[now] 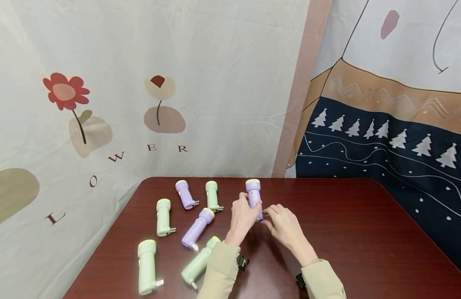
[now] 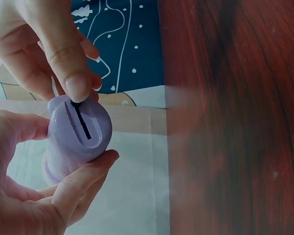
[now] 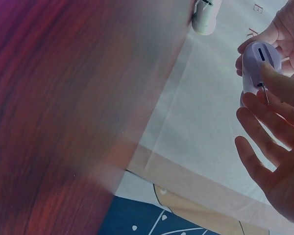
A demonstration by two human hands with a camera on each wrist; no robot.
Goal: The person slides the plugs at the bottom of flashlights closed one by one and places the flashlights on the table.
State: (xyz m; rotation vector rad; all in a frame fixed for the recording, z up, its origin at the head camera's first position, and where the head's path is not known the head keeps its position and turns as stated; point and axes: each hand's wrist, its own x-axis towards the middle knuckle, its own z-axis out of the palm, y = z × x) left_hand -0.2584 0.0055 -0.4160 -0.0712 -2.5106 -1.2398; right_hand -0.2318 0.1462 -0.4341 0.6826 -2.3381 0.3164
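Note:
My left hand grips a purple flashlight around its body, lamp end away from me. Its rounded base, with a dark slot, faces the camera in the left wrist view. The right hand is at that base, its thumb pressing by the slot's end. Thin metal plug prongs stick out from the base beside the right fingers, which are spread and only slightly bent in the right wrist view.
To the left on the dark red table lie purple flashlights and several green flashlights, their plug prongs sticking out. A printed cloth hangs behind the table's far edge.

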